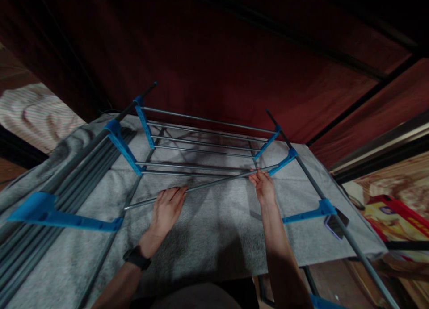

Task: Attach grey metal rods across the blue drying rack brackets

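Note:
A thin grey metal rod (214, 182) slants across the frame of a part-built rack. My left hand (168, 207) is closed over it toward its left end, which sticks out past the fingers. Near the other end, my right hand (263, 186) pinches the rod beside a blue plastic bracket (284, 161) on the right post (310, 177). The rod's right tip overlaps that bracket in view; whether it sits in a hole I cannot tell. Further back, several rods (208, 120) span between blue brackets. Closer to me stand a left bracket (67, 215) and a right bracket (306, 213).
Several loose grey tubes (80, 188) lie along the left on a grey cloth (208, 237) covering the table. A phone (335, 226) lies by the right post. A red and yellow package (395, 222) is at the right, and a dark red curtain (214, 68) hangs behind.

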Tool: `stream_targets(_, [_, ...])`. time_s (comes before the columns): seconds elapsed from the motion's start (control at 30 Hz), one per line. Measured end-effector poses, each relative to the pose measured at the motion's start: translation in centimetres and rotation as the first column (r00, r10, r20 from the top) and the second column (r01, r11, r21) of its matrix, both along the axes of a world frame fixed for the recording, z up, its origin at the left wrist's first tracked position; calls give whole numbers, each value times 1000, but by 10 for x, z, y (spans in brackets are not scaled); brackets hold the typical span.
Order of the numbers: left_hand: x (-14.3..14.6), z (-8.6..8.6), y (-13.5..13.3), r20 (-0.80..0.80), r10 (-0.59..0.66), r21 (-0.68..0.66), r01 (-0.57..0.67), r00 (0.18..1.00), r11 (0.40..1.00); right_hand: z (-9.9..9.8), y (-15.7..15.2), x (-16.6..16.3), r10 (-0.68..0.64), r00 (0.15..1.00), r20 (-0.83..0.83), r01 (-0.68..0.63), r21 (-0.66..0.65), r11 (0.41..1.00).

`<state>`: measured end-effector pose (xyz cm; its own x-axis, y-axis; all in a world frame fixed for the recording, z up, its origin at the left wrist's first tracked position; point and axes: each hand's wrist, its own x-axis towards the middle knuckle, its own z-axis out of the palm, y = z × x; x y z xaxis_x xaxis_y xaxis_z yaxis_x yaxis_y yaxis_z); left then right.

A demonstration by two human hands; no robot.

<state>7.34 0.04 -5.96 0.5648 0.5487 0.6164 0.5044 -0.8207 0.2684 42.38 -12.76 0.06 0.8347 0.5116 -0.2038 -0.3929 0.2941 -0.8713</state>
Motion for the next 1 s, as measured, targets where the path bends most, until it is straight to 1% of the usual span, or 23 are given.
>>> stream_targets(0.27, [2,4,7,-14,-13,-17,13,1000,1000,1,0,4,11,1000,12,-11,9,1000])
stream_targets(0.47, [4,9,17,10,-24,10,24,1000,1000,-2,-1,6,15,999,37,-16,18,1000])
stream_targets(0.6, [4,16,24,15,-35,41,35,999,999,-2,-1,7,0,1000,2,0,23,1000])
stream_targets(0.7, [4,22,31,15,-41,31,41,999,999,-3,-3,8,15,1000,2,-15,0,1000])
stream_targets(0.77, [6,26,35,2,-28,25,28,1000,999,-5,-7,12,14,999,30,-12,-50,999])
stream_targets(0.83, [8,33,38,-19,-12,29,13,1000,999,-9,-16,20,-51,995,85,61,-113,992])
stream_targets(0.87, [9,37,39,-32,-5,33,6,999,999,-12,-22,26,-113,985,128,130,-140,982])
stream_targets(0.9, [10,42,40,-46,0,35,2,999,999,-15,-28,34,-204,961,185,233,-150,961])
stream_targets(0.97, [13,53,41,-76,11,44,-8,997,999,-23,-40,54,-398,856,330,456,-118,882])
stream_targets(1.0, [14,58,41,-100,14,49,-9,995,999,-26,-45,64,-439,797,414,516,-89,852])
